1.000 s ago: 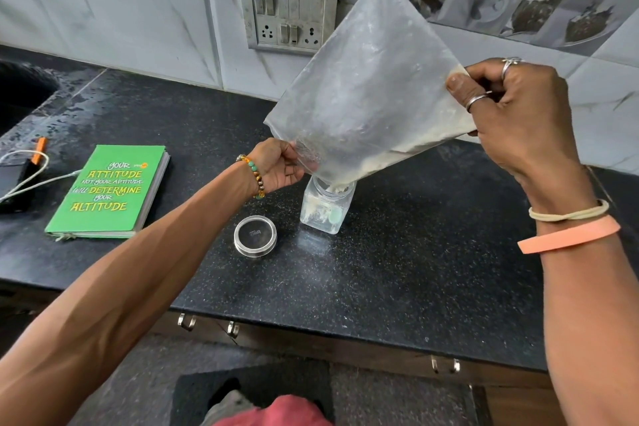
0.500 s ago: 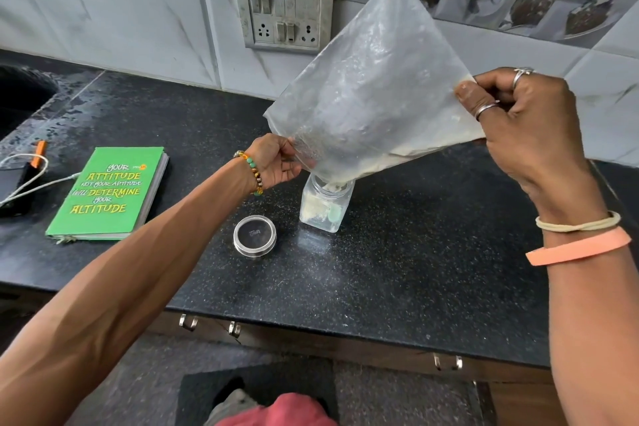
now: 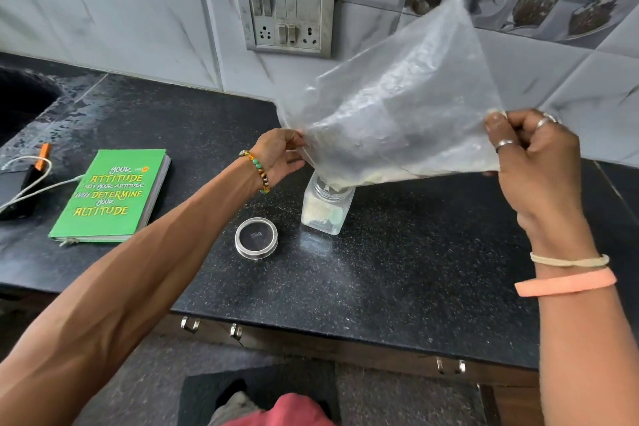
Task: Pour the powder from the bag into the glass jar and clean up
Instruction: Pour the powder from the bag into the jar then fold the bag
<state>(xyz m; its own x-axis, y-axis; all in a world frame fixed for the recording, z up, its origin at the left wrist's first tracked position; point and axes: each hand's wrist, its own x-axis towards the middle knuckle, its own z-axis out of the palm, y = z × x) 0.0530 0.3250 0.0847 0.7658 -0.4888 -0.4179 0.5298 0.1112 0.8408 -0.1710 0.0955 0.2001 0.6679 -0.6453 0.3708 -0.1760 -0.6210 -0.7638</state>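
Bag: Your clear plastic bag (image 3: 390, 114) hangs tilted over the counter, its lowest corner dipped into the mouth of the glass jar (image 3: 326, 209). Thin, limp film; it will likely fold or sag wherever you let it go slack, so keep it held at two edges.

Powder: A pale drift of powder (image 3: 387, 176) lies along the bag's lower crease, sloping toward the jar. It looks light, and may cling to the film or puff out if shaken hard.

Left hand: Your left hand (image 3: 280, 157) pinches the bag's edge just above the jar mouth, fingers closed on the film, steering the spout.

Right hand: Your right hand (image 3: 529, 152) grips the far corner, held a little higher, fist closed on the plastic.

Jar: Small, square-shouldered, partly filled and standing upright on the black counter (image 3: 397, 270). Nobody holds it; being glass and light, it could probably tip if the bag drags on its rim.

Lid: The round lid (image 3: 256, 238) rests flat just beside the jar, toward you, clear of the pour.

Surroundings: A green notebook (image 3: 112, 195) lies well to the left, with a white cable (image 3: 31, 183) beyond it. A switch panel (image 3: 287, 17) sits on the tiled wall behind. Nothing blocks the jar; pale dust on the counter around it looks like clean-up work to come.
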